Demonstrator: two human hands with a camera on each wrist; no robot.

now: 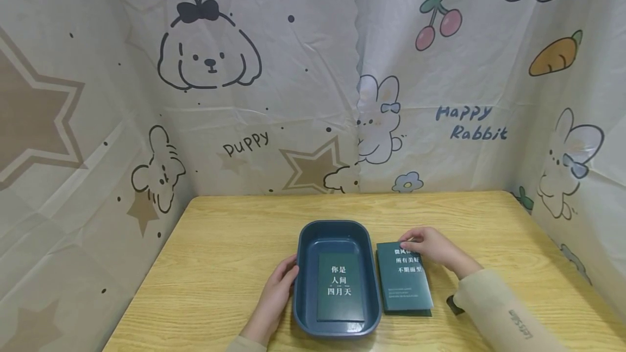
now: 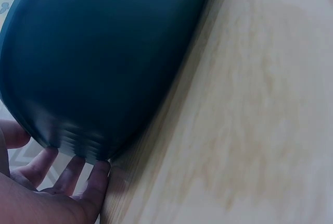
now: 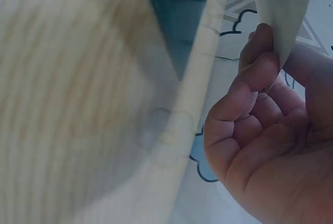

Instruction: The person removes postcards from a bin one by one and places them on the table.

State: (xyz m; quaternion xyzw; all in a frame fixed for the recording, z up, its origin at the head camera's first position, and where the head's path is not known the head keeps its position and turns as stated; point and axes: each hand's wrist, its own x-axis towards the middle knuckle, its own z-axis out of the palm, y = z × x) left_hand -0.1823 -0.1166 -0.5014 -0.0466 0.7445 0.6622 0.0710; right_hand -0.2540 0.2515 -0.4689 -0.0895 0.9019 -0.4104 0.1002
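Observation:
A dark blue rectangular tray (image 1: 337, 329) stands on the table, with a dark green card (image 1: 340, 306) with white Chinese lettering lying flat inside it. My left hand (image 1: 276, 295) is at the tray's left side, its fingertips (image 2: 97, 174) touching the outer wall below the rim. Right of the tray, my right hand (image 1: 435, 246) pinches another green lettered card (image 1: 406, 287) at its top edge, between thumb and fingers. The right wrist view shows this card's pale back (image 3: 283, 5). Beneath it, a further green card (image 3: 182, 18) lies on the table, mostly covered in the head view.
The wooden table (image 1: 235, 243) runs back to a pale curtain (image 1: 313, 96) with cartoon drawings, which also hangs along both sides. A small black object (image 1: 455, 305) shows beside the right sleeve.

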